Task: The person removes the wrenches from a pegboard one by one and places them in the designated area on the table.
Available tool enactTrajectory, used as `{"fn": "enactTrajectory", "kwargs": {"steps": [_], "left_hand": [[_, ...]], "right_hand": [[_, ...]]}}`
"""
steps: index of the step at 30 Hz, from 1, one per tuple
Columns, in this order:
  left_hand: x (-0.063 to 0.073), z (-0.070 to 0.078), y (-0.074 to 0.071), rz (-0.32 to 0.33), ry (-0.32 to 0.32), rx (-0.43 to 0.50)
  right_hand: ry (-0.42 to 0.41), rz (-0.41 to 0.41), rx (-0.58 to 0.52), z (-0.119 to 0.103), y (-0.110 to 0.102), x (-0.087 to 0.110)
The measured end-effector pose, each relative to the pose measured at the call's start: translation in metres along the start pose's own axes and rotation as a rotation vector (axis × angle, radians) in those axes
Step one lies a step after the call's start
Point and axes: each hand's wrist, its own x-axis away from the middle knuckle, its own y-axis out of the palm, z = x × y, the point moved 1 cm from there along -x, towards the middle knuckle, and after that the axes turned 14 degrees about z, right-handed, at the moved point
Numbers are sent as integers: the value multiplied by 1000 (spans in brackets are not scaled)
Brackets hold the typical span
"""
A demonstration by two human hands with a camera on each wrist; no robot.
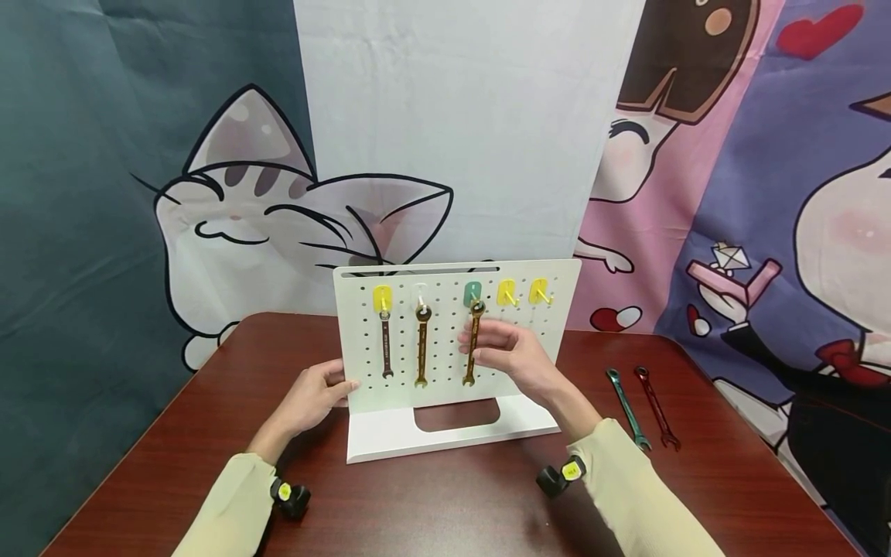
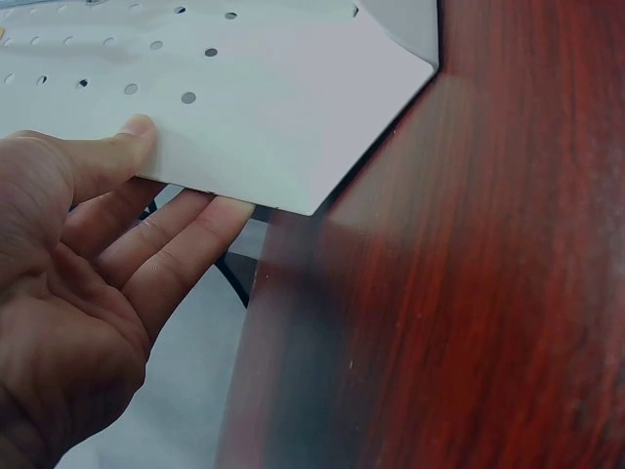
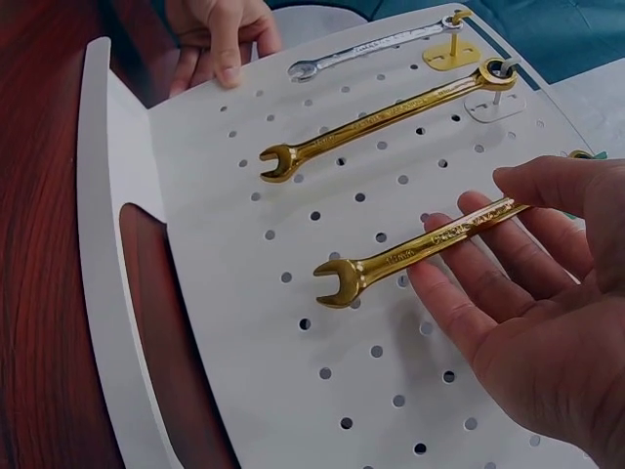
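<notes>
A white pegboard [image 1: 404, 394] stands upright on the table, its left edge pinched between the thumb and fingers of my left hand [image 1: 313, 398]. In the left wrist view, that thumb [image 2: 137, 147] lies on the board's front and the fingers go behind. My right hand [image 1: 511, 352] pinches a gold wrench [image 1: 473, 344] by its shaft, the ring end up at the green hook [image 1: 472, 292]. Its open jaw end points down, as the right wrist view shows. Left of it, another gold wrench [image 1: 421, 348] hangs on a clear hook and a silver wrench [image 1: 386, 348] on a yellow hook [image 1: 382, 298].
Two yellow hooks [image 1: 506, 294] at the board's upper right carry nothing. A green wrench [image 1: 628, 410] and a red wrench [image 1: 657, 410] lie side by side on the brown table [image 1: 431, 510], right of the board. A cartoon-printed cloth [image 1: 473, 131] hangs behind.
</notes>
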Motion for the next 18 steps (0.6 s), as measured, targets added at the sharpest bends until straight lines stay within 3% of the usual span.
{"fn": "enactTrajectory", "kwargs": {"steps": [10, 18], "left_hand": [[1, 0, 0, 0, 8, 5], [0, 0, -1, 0, 8, 6]], "right_hand": [[23, -16, -60, -3, 3, 6], [63, 29, -22, -6, 2, 11]]}}
